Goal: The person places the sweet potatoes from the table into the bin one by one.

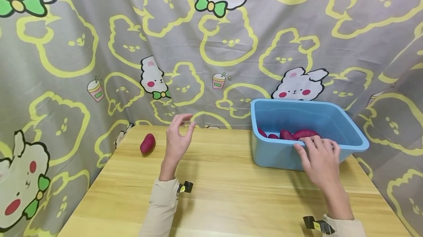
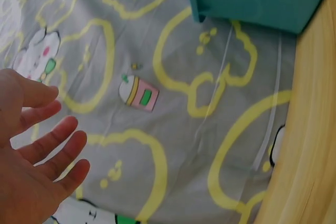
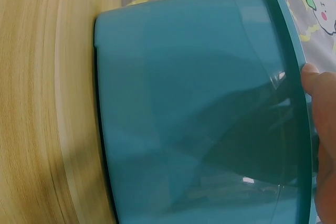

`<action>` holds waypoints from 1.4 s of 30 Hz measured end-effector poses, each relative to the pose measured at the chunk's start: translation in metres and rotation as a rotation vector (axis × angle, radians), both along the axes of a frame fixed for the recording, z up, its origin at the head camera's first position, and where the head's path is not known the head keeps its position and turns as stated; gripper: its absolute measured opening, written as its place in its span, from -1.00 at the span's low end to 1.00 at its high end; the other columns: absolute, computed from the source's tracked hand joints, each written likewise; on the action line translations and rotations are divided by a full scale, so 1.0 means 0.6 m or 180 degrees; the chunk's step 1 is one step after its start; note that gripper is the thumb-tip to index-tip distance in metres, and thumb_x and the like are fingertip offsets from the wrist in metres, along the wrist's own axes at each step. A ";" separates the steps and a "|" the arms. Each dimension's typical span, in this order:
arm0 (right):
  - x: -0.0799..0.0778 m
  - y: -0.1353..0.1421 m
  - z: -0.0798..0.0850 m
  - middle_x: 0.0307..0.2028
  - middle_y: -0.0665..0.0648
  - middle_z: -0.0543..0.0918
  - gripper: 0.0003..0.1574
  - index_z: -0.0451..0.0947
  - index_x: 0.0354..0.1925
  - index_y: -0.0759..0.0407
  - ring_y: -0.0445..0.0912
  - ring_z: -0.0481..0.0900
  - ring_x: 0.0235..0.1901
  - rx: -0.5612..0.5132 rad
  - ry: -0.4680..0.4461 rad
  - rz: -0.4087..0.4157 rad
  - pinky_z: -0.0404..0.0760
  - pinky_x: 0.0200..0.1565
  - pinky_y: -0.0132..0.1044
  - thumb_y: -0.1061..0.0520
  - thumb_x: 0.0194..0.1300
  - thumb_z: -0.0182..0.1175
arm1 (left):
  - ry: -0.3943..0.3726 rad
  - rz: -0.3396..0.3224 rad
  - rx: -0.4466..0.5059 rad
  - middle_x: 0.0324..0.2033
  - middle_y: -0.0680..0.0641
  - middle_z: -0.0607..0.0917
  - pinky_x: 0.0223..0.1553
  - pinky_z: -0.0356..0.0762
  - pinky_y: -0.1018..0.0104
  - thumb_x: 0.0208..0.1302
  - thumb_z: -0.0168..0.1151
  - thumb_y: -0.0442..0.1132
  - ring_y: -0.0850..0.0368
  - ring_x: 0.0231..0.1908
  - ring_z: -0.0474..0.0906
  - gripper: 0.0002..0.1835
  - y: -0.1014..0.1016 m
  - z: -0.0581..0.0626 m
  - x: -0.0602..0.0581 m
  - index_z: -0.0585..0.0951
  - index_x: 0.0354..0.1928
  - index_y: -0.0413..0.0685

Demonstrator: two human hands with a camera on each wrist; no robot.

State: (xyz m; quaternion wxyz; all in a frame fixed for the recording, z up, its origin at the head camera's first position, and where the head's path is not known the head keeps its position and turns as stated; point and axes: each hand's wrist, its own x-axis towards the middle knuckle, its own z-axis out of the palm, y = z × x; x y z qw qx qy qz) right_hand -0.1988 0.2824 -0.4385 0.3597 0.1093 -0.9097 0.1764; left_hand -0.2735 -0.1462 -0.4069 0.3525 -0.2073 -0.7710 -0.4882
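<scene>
In the head view my left hand [image 1: 178, 136] hovers above the table with its fingers loosely bent and nothing in them. To its left a purplish-red sweet potato [image 1: 147, 143] lies on the wood. My right hand [image 1: 320, 158] grips the near rim of a blue plastic bin [image 1: 277, 153], fingers over the edge and thumb on the outer side. Several similar sweet potatoes [image 1: 304, 133] lie inside, partly hidden by the front wall. The right wrist view shows the thumb [image 3: 311, 78] at the rim. Spread fingers [image 2: 58, 145] appear in the left wrist view.
The wooden table [image 1: 218, 193] carries the bin at its back right. A grey curtain [image 1: 198, 46] with yellow outlines and cartoon rabbits hangs behind the table and along both sides.
</scene>
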 end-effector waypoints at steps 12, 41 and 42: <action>0.001 0.005 -0.003 -0.10 0.33 0.57 -0.61 0.60 -0.01 0.23 0.35 0.36 0.02 -0.0005 -0.0019 -0.0012 0.06 0.22 0.43 -0.05 0.43 0.23 | -0.0060 0.0152 0.0153 -0.05 -0.15 0.69 0.10 0.50 -0.09 0.37 0.35 -0.34 -0.01 0.02 0.59 -0.72 -0.035 0.002 -0.003 0.67 0.08 -0.21; -0.003 0.007 -0.003 -0.11 0.33 0.56 -0.62 0.60 -0.01 0.23 0.33 0.37 0.02 -0.0009 -0.0016 0.0009 0.06 0.22 0.42 -0.05 0.44 0.23 | -0.0177 0.0830 0.0130 0.08 -0.21 0.62 0.09 0.38 0.03 0.32 0.35 -0.40 -0.18 0.06 0.51 -0.68 -0.110 -0.022 -0.012 0.67 0.11 -0.18; -0.004 0.007 -0.003 -0.11 0.33 0.56 -0.62 0.60 -0.01 0.23 0.33 0.37 0.02 -0.0009 -0.0018 0.0013 0.06 0.22 0.42 -0.05 0.43 0.23 | -0.0183 0.0856 0.0122 0.10 -0.22 0.62 0.11 0.39 -0.01 0.32 0.35 -0.40 -0.19 0.07 0.51 -0.67 -0.113 -0.024 -0.012 0.67 0.12 -0.19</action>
